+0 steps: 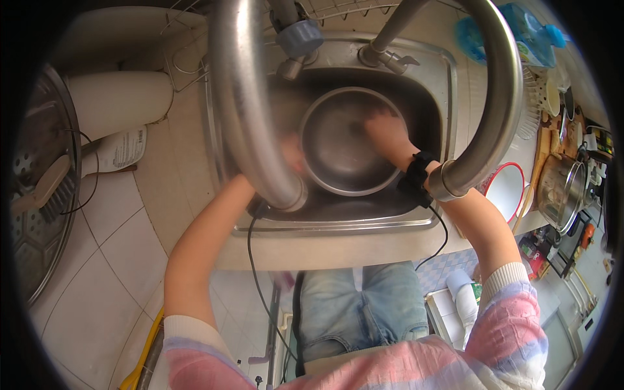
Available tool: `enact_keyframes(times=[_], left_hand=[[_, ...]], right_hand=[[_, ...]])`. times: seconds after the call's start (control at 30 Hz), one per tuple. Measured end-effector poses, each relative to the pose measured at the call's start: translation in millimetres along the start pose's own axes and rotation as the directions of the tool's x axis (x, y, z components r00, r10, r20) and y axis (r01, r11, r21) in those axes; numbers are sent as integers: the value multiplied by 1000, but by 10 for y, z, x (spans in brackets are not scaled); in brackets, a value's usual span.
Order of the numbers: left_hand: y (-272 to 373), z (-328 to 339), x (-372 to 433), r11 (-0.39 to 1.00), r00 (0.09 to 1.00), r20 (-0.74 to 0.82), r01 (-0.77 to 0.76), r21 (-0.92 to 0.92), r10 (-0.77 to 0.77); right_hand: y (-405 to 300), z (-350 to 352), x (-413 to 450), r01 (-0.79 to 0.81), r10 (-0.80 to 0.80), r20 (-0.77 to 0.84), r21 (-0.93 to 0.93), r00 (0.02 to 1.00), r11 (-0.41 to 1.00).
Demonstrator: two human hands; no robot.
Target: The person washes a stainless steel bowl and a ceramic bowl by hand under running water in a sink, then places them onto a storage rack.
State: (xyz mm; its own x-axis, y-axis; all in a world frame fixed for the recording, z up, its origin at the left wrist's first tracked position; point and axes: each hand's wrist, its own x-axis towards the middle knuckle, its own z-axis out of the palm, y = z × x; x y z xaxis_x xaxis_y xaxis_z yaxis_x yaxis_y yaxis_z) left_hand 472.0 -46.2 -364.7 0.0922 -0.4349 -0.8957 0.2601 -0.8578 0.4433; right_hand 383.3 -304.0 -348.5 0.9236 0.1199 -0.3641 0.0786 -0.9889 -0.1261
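Observation:
A round stainless steel basin (348, 151) sits inside the metal sink (336, 225). My right hand (385, 126) reaches over the basin's right side, its fingers against the inner wall; blur hides whether they hold anything. At the basin's left rim is my left hand (293, 152), blurred and partly covered by a thick curved steel faucet pipe (243, 97). Whether it grips the rim cannot be told. Both wrists wear black bands with cables.
Another curved pipe (507, 87) arches over my right forearm. Taps (395, 62) stand behind the basin. Right of the sink are a blue plastic bottle (536, 39), a red-rimmed enamel bowl (505, 192) and a glass-lidded pot (560, 192). A brush (51, 187) lies left on a perforated metal tray.

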Motion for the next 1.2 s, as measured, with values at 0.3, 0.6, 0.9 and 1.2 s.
enact_keyframes(times=[0.3, 0.6, 0.9, 1.2], left_hand=[[-154, 247, 103, 981, 975, -205, -114, -156, 81], [-205, 210, 237, 969, 977, -177, -151, -198, 116], [-15, 301, 54, 983, 972, -228, -88, -162, 50], [115, 422, -77, 976, 990, -127, -87, -200, 63]], right_hand=[[-401, 67, -369, -189, -46, 493, 415, 869, 890], [-787, 290, 29, -401, 155, 387, 914, 909, 68], [-574, 362, -217, -343, 76, 412, 628, 908, 698], [-129, 245, -449, -20, 58, 167, -221, 984, 975]])
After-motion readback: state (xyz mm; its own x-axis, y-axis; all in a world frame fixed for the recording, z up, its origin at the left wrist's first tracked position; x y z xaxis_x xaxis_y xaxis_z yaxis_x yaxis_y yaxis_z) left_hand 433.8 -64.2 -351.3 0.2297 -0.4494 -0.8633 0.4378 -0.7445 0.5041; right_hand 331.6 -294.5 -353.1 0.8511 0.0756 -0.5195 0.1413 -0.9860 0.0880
